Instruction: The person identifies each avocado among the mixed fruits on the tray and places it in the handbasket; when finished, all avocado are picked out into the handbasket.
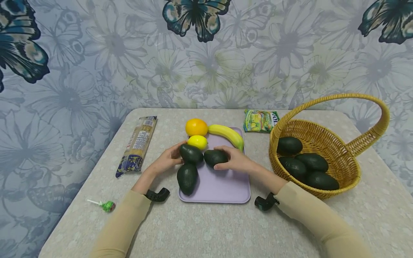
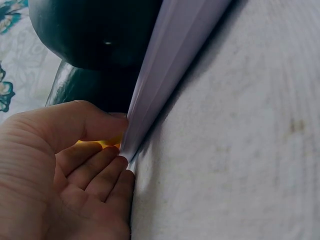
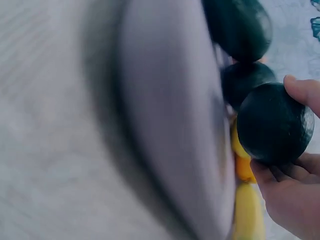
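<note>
My right hand [image 1: 237, 160] grips a dark green avocado [image 1: 215, 158] over the lilac tray [image 1: 222, 190], thumb on one side and fingers on the other. In the right wrist view that avocado [image 3: 275, 124] sits between thumb and fingertips. My left hand [image 1: 166, 159] is at the tray's left edge, beside an avocado [image 1: 191, 154] on the tray. Its thumb and fingertips reach the tray's side wall [image 2: 150, 95] in the left wrist view, fingers loosely bent. Another avocado [image 1: 187, 179] lies at the tray's front left.
Behind the avocados lie a lemon [image 1: 198, 142], an orange [image 1: 196, 127] and a banana [image 1: 227, 135]. At right a wicker basket [image 1: 350, 172] holds several avocados. A pasta packet [image 1: 138, 145] and a lollipop [image 1: 108, 206] lie left; a green packet [image 1: 259, 121] lies at the back.
</note>
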Demonstrator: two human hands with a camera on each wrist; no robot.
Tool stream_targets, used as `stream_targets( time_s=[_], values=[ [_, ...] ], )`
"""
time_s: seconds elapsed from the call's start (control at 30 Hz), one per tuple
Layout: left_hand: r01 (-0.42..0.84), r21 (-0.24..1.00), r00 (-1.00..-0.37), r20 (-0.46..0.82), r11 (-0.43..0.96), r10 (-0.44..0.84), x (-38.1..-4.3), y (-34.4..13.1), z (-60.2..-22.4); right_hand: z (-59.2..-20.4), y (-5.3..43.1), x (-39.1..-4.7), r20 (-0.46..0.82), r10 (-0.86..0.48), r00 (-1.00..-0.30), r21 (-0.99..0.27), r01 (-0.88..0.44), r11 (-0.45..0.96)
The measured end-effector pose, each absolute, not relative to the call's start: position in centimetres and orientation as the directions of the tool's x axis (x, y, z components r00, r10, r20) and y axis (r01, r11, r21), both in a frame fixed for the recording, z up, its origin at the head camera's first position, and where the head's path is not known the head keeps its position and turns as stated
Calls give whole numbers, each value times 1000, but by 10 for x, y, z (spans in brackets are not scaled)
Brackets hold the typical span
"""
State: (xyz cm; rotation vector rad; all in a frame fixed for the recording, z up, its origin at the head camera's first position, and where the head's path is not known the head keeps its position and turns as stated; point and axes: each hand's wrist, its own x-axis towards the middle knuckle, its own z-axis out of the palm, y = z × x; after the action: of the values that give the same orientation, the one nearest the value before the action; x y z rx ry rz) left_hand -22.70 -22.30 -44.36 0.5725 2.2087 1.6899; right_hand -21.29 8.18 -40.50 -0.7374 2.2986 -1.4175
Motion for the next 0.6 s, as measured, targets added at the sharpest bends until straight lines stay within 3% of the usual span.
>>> stream_targets(
  time_s=[0.27, 0.6],
  values=[
    [123, 966, -875, -1, 225, 484, -225, -223, -442, -368, 92, -198, 40, -663, -748, -936, -260, 236],
    [136, 963, -873, 6, 232, 487, -227, -224, -443, -303, 146, -164, 202, -778, -595, -954, -301, -18]
  ],
)
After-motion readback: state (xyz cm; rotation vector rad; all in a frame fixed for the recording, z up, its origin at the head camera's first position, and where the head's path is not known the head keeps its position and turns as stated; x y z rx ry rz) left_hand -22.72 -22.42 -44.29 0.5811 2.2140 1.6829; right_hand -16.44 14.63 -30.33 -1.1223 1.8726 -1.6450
